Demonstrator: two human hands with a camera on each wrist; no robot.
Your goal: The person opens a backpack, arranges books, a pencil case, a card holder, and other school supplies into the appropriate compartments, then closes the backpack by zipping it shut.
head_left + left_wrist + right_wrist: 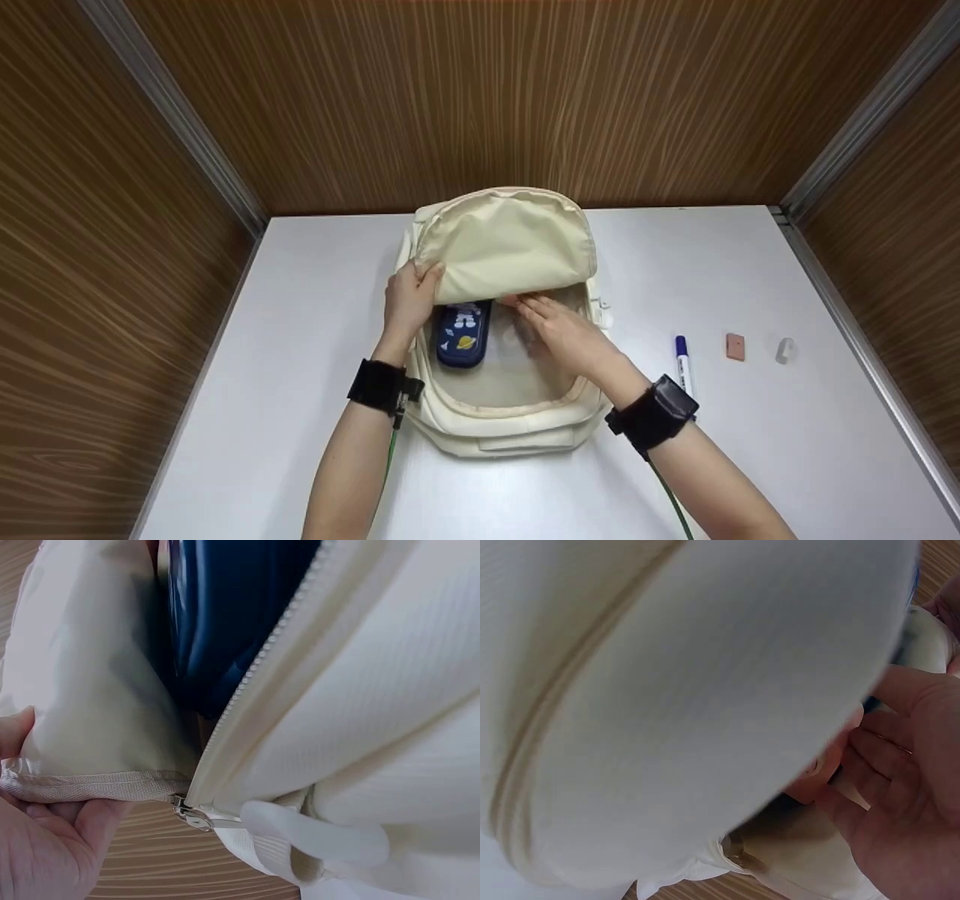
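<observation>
A cream backpack [504,420] lies flat on the white table [300,300] with its main compartment unzipped. My left hand [409,296] grips the left edge of the raised flap [506,244] and holds it up. The left wrist view shows that hand [37,840] on the flap's zipper hem [90,786]. A navy pencil case [463,336] with a planet print lies inside the bag and fills the top of the left wrist view [225,615]. My right hand [559,330] is inside the opening, fingers stretched toward the flap's lower edge. The right wrist view shows its fingers [907,787] beside blurred cream fabric [667,690].
To the right of the bag lie a white marker with a blue cap [683,365], a small brown eraser [736,346] and a small clear piece [784,350]. Wood-panel walls [480,97] enclose the table on three sides. A metal zipper pull [191,815] hangs at the bag's corner.
</observation>
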